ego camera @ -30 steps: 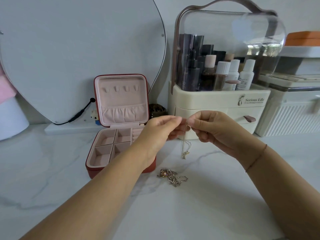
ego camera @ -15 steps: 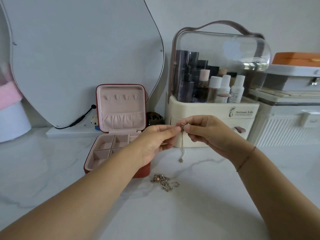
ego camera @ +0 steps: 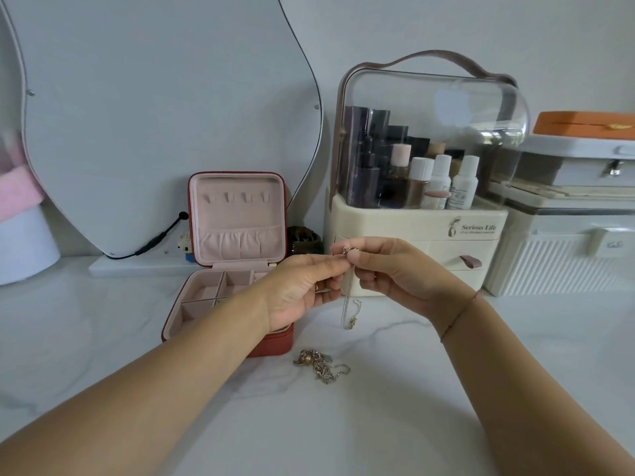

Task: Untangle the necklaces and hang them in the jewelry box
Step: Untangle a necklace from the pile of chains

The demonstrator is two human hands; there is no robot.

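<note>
In the head view, the left hand (ego camera: pixel 302 286) and the right hand (ego camera: pixel 388 269) are meeting in front of the cream cosmetics organizer (ego camera: pixel 412 235). Each is pinching the top of a thin necklace (ego camera: pixel 347 304) between thumb and fingertips, and its chain is hanging down below them. A tangled clump of necklaces (ego camera: pixel 319 365) is lying on the marble tabletop (ego camera: pixel 378 424) just in front of the red jewelry box (ego camera: pixel 271 345), which is sitting open at the left, its pink-lined lid standing upright before the mirror (ego camera: pixel 154 115).
</note>
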